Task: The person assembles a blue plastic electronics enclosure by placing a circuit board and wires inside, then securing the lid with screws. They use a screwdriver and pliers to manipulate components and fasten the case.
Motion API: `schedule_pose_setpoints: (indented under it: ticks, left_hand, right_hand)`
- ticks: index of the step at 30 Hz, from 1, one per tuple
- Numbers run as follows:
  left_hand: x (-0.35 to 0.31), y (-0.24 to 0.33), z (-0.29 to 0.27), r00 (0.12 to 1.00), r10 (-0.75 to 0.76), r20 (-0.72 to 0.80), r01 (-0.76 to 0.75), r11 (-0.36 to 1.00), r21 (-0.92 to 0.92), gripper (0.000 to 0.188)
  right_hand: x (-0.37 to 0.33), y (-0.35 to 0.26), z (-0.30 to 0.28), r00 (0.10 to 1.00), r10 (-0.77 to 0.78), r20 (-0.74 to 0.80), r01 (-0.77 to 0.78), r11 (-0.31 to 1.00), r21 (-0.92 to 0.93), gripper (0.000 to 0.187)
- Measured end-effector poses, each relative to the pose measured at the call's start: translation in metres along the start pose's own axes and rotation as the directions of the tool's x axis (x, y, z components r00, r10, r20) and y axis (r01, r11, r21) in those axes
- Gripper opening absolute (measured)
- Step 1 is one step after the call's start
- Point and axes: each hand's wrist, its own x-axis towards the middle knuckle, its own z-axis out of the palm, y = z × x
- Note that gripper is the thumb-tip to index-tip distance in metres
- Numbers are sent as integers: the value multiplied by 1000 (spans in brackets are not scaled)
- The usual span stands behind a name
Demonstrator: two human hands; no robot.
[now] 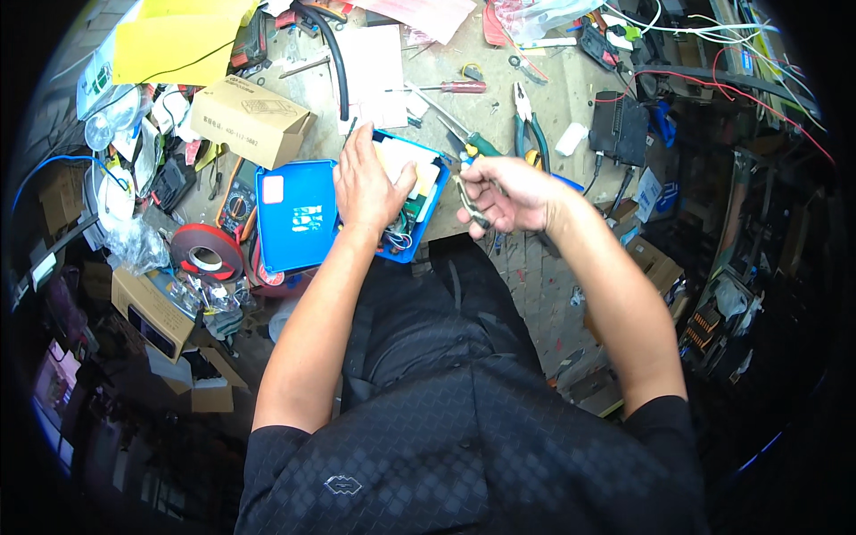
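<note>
A blue plastic case lies open at the bench's near edge, its lid [283, 245] folded out to the left. Inside the case body [434, 210] are a green circuit board [415, 209], several thin wires [399, 239] and a pale yellow block [397, 160]. My left hand [364, 185] lies over the case's left side, fingers stretched out and thumb apart. Just right of the case, my right hand [513, 194] has curled fingers around a small, narrow metallic piece [464, 198]. Its kind is hard to make out. A green-handled screwdriver [481, 145] lies just beyond that hand.
Pliers [523, 111] and a red-handled screwdriver [464, 87] lie farther back. A cardboard box [245, 120], a multimeter [237, 201] and a tape roll [205, 257] crowd the left. A black adapter [618, 125] with cables stands right. White paper [370, 67] lies behind the case.
</note>
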Motion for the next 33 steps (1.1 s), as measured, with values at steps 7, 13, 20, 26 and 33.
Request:
schedule_pose_setpoints:
  ticks: [7, 13, 20, 26, 33]
  left_hand:
    - [0, 1, 1, 1000, 2, -7, -2, 1000, 12, 96]
    - [1, 0, 5, 1000, -7, -9, 7, 1000, 4, 96]
    - [1, 1, 2, 1000, 9, -6, -8, 1000, 21, 96]
    - [2, 2, 1, 1000, 10, -1, -10, 1000, 8, 96]
    - [2, 2, -1, 1000, -16, 12, 16, 1000, 8, 96]
  right_hand:
    - [-10, -19, 21, 981, 5, -194, -30, 992, -126, 34]
    - [4, 24, 52, 942, -145, -303, 121, 988, -96, 32]
    - [3, 20, 40, 972, -106, -210, 96, 994, -61, 34]
    - [-1, 23, 48, 975, -73, -212, 49, 992, -117, 36]
    - [-33, 31, 45, 970, -134, -201, 136, 991, -3, 33]
